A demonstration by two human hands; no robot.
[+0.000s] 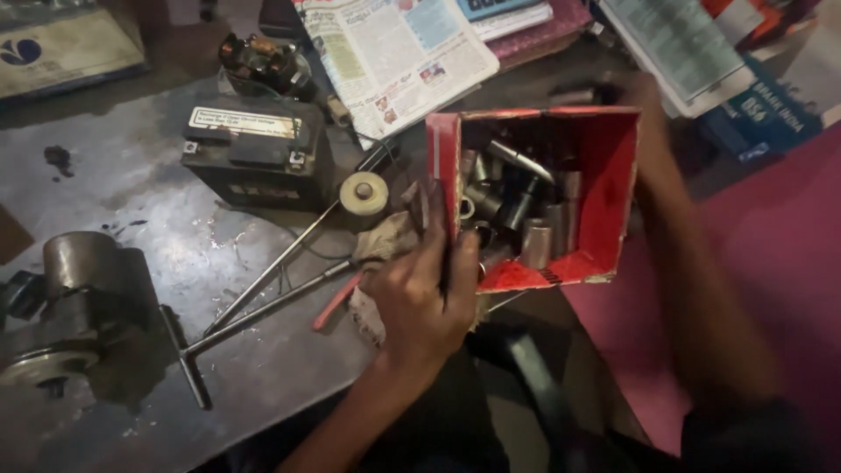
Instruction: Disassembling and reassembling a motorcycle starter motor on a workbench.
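Grey and oil-stained, the table (131,175) is spreading out under us, and we are reading it from left to right. At the far left we are looking at a round metal motor part (70,298). Just right of it a long T-handled wrench (254,320) is lying aslant, its bar pointing up and right toward a dirty rag (390,241). Behind these a black battery (258,153) is sitting near a small cream roll of tape (363,193), with a newspaper (394,52) further back.

Our left hand (420,298) is coming in from below, wrist low and knuckles up, its fingers (460,263) curling over the near left rim of the red cardboard box (613,175) and gripping that edge. The box is tilting toward us with its open side up, and its long side is running away from the fingers to the right. Inside, right beside those fingertips, a heap of metal sockets (526,219) is lying jumbled, pointing every way.

Our right arm is stretching up along the box's right side. The right hand (626,92) is blurring at the far top corner, behind the rim, so we cannot tell how its fingers are set. The left hand is the nearer one to the sockets.
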